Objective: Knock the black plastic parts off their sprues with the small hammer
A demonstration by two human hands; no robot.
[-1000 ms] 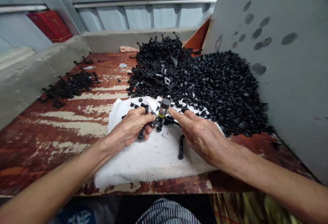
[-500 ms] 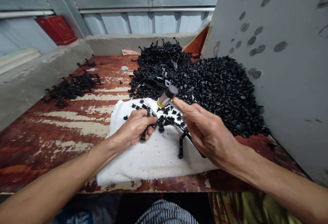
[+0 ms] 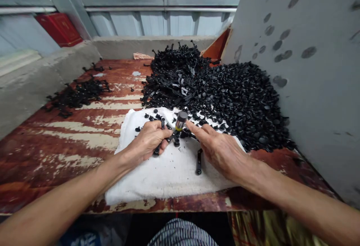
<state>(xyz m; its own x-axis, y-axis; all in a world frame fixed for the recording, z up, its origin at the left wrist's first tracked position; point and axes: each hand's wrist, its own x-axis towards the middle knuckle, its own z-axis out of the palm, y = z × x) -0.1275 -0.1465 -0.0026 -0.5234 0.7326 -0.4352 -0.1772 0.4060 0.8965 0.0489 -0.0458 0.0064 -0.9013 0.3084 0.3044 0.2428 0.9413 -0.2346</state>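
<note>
My left hand (image 3: 152, 137) is closed on a black plastic strip with round studs, pressed low over a white cloth (image 3: 168, 182). In my right hand (image 3: 219, 146) is a small hammer (image 3: 181, 120) with a dark cap and a yellow lower end; its handle is mostly hidden by the fingers. The hammer head stands right at the part's end, just right of my left fingertips. Small black studs lie scattered on the cloth around both hands. A black strip end (image 3: 199, 161) sticks out on the cloth below my right hand.
Behind the cloth, a large heap of black studs (image 3: 239, 99) leans toward a grey panel (image 3: 309, 88). Beside it lies a pile of black strips (image 3: 168, 81). A smaller black pile (image 3: 78, 94) is on the left of the worn red table (image 3: 56, 156). A red box (image 3: 59, 28) sits at the ledge.
My right hand has brought the hammer head down onto the part beside my left fingertips. My left hand has stayed nearly in place.
</note>
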